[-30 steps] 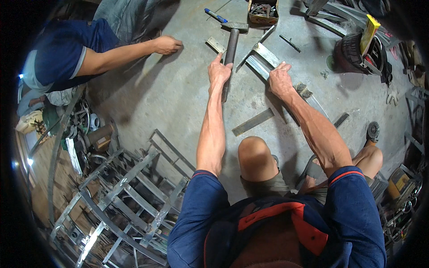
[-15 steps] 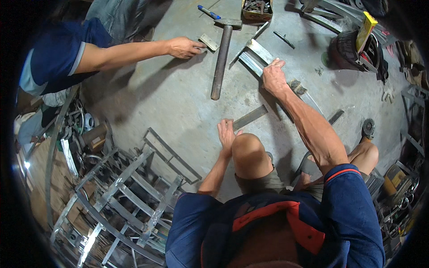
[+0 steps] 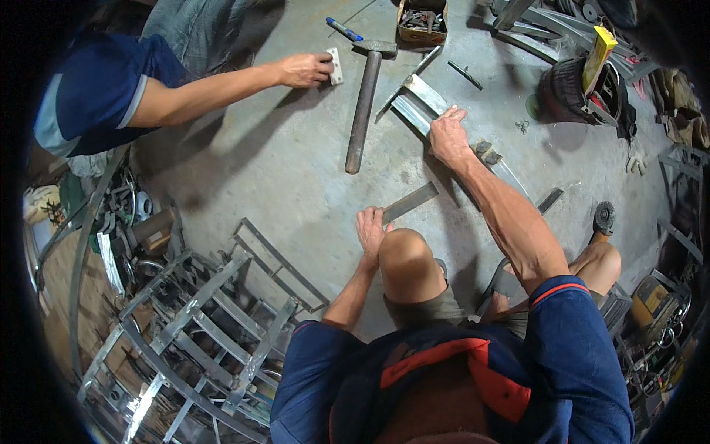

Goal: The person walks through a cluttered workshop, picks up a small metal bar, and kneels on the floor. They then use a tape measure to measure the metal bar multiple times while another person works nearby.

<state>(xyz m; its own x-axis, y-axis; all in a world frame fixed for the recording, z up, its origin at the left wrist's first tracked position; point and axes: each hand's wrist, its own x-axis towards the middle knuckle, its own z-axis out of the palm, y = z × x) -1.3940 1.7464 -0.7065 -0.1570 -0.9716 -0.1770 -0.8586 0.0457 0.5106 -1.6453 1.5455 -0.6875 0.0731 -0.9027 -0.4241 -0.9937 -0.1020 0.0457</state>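
Observation:
My left hand [image 3: 370, 230], beside my bent knee, has its fingers closed on the near end of a dark flat steel bar [image 3: 412, 201]. The bar points away to the right. Further out, my right hand [image 3: 449, 136] grips a shiny steel channel piece [image 3: 416, 112] on the concrete floor. Behind that hand, a rough dark lump [image 3: 488, 152] rests on the metal. Left of the channel lies a long-handled hammer [image 3: 362, 111]. Across from me, a co-worker's hand [image 3: 303, 70] holds a small pale plate with holes [image 3: 336, 66].
A welded steel frame [image 3: 214, 318] fills the lower left. At the far side are a box of small metal parts [image 3: 422, 21], a blue marker [image 3: 344, 29] and a drill bit [image 3: 465, 75]. A black bucket [image 3: 566, 92] with a yellow box stands at the right.
The co-worker's hand has taken hold of the pale plate and turned it more upright, slightly to the left. My hands keep their grips; the whole view has shifted slightly.

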